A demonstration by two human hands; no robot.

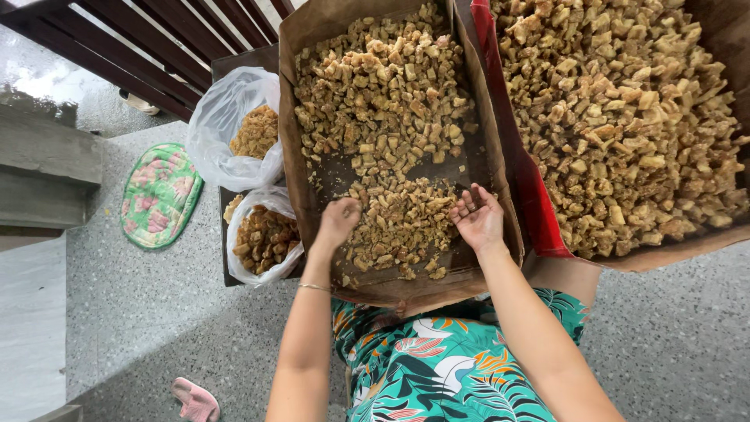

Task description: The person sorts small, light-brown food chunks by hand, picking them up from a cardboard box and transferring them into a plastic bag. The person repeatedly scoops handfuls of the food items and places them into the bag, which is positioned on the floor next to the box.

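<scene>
Speckled grey flooring [148,312] is seen beneath a low dark table [248,59], with a flowered mat [160,194] and a pink slipper [195,400] lying on it. Two cardboard trays are counted: the nearer tray [291,117] is rested against the lap, the second tray [703,250] is set just beside it, and both are filled with small brown chunks [391,86]. Two clear plastic bags [226,117] of similar pieces are placed on the table. The left hand [338,222] is curled loosely, seemingly around a few chunks, though its grip cannot be told for certain; the right hand [478,219] is held palm-up with fingers spread, nothing clamped. Chunks could be spilled over the low near edge if the tray were tipped or the pile swept too briskly.
</scene>
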